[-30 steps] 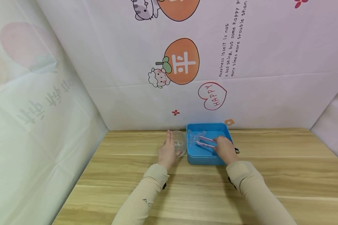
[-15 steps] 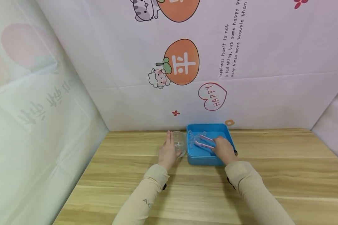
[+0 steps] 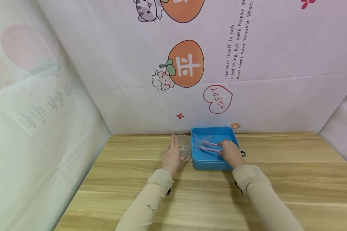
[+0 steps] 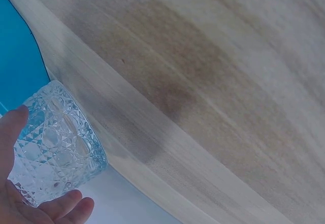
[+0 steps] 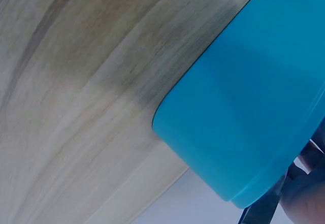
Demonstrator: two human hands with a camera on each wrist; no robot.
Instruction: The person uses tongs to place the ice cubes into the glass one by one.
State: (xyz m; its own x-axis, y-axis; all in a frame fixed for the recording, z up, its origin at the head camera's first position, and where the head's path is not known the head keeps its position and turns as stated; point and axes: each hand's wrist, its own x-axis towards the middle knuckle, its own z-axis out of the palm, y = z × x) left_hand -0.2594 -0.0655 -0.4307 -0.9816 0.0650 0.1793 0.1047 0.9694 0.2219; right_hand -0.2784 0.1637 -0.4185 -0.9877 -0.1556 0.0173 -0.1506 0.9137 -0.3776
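In the head view, a clear glass cup (image 3: 185, 146) stands at the left side of a blue box (image 3: 212, 165). My left hand (image 3: 171, 158) holds the cup from its left, and the left wrist view shows the faceted glass (image 4: 61, 145) between thumb and fingers. Small clear cubes (image 3: 197, 144) lie in the left part of the box. Pink tongs (image 3: 211, 149) are gripped in my right hand (image 3: 232, 154) over the box's right side, their tips among the cubes. The right wrist view shows mostly the box's outer wall (image 5: 228, 107), with fingers (image 5: 307, 198) at its rim.
The wood-grain table (image 3: 202, 199) spreads in front of and to both sides of the box. A white printed cloth (image 3: 127, 106) hangs close behind the box and cup. A dark tab (image 3: 243, 154) juts out at the box's right side.
The tongs' tips spread slightly half a second ago and are closer together now, with the right hand shifting a little. The left hand and cup stay in place.
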